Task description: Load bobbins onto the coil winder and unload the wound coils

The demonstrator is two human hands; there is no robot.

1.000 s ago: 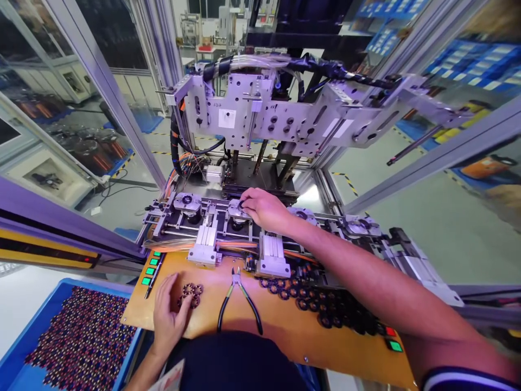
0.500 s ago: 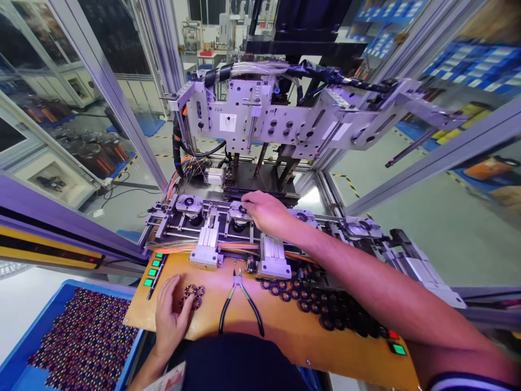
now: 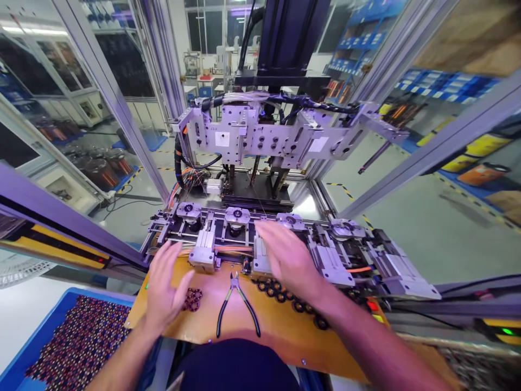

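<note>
Left hand (image 3: pixel 165 288) hovers palm-down with fingers spread and empty, blurred at the edges, just left of a small cluster of dark ring-shaped parts (image 3: pixel 192 299) lying on the orange-brown surface (image 3: pixel 280 331). Right hand (image 3: pixel 287 258) is splayed wide too, holding nothing, floating over the front of the fixture rail (image 3: pixel 244 231), and its blur hides whatever sits directly beneath the palm. Between the hands lie the cutters (image 3: pixel 236 304), slim metal nose, black handles splayed like an upside-down V. Under the right wrist runs a scattered row of black rings (image 3: pixel 285 296), round and glossy, part of it covered by the forearm. On the rail sit round silver nests (image 3: pixel 237 215), each with a dark centre, mounted on machined aluminium blocks with orange cables threaded below. Above hangs a pale metal plate (image 3: pixel 260 136) drilled with holes and draped in black hoses. Bottom left, a blue bin (image 3: pixel 24 342) is cut off by the frame, packed with tiny dark coils flecked red and copper, too small to make out singly. Glass panels and aluminium posts close in the cell.
</note>
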